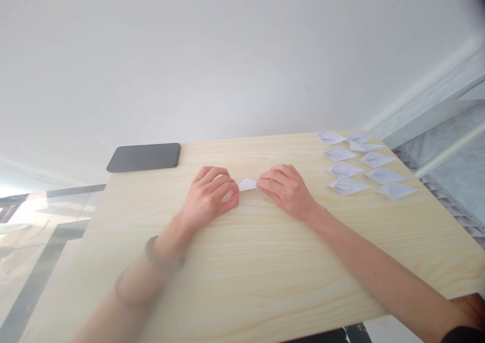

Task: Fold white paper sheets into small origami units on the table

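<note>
A small piece of folded white paper spans the gap between my two hands, just above or on the wooden table. My left hand pinches its left end, thumb and index finger curled together. On the other end, the fingers of my right hand are closed, hiding that tip. Only the middle of the paper shows, so its full shape cannot be made out. Off to the right lie several folded white paper pieces, pointed and kite-like, set out in two rough columns.
At the back left of the table lies a dark smartphone, screen up. A white wall rises right behind the table's back edge. The table's right edge runs close beside the folded pieces, with patterned floor beyond.
</note>
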The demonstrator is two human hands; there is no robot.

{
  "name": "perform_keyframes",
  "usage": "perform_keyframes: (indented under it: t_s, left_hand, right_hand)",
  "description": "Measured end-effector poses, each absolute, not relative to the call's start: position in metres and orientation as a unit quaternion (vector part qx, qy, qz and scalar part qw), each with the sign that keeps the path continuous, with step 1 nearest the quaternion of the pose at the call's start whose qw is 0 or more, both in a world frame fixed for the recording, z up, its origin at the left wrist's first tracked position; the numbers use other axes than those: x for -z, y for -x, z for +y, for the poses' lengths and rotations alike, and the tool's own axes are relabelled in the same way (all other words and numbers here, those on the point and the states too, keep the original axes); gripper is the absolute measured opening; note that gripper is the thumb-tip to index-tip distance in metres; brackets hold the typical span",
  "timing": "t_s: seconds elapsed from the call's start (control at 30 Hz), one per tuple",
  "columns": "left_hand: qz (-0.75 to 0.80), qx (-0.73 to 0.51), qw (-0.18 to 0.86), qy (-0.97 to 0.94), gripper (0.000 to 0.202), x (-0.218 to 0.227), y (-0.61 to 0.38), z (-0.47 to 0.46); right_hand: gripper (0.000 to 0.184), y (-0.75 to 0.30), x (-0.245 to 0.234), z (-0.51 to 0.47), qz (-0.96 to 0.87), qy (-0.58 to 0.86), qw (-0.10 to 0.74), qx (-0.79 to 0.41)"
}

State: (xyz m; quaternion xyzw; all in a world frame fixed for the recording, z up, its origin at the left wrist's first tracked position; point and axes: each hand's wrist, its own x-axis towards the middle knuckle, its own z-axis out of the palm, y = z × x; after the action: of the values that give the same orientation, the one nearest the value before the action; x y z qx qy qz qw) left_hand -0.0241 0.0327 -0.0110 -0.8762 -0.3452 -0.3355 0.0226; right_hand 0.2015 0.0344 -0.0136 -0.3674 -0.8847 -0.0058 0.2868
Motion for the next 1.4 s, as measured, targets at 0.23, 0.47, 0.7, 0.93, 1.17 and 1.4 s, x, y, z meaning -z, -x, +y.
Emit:
perform_keyframes:
  t_s: [0.23, 0.47, 0.7, 0.93, 1.17, 1.4]
  left_hand:
    - [-0.347, 0.335, 0.023, 0.876, 0.011, 0.012, 0.033, 0.035]
    - [-0.381, 0.283, -0.027, 0.88, 0.011, 0.01, 0.033, 0.034]
    - [-0.384, 0.237, -0.045, 0.891, 0.027, 0.011, 0.022, 0.029]
    - [-0.31, 0.28, -0.005, 0.909, 0.012, 0.012, 0.02, 0.027]
    - [-0.294, 0.304, 0.034, 0.906, 0.011, 0.008, 0.021, 0.026]
    - [-0.331, 0.313, 0.046, 0.889, 0.009, 0.009, 0.027, 0.029]
  right_hand:
    - [0.013, -0.21, 0.017, 0.038, -0.879, 0.371, 0.298, 0.02]
    - [0.014, -0.206, 0.017, 0.036, -0.877, 0.366, 0.31, 0.031]
    - [0.012, -0.198, 0.019, 0.033, -0.875, 0.354, 0.33, 0.026]
    - [0.012, -0.192, 0.021, 0.029, -0.891, 0.317, 0.325, -0.003]
    - [0.012, -0.193, 0.018, 0.031, -0.9, 0.319, 0.297, -0.021]
    - [0.016, -0.207, 0.019, 0.038, -0.897, 0.337, 0.287, -0.025]
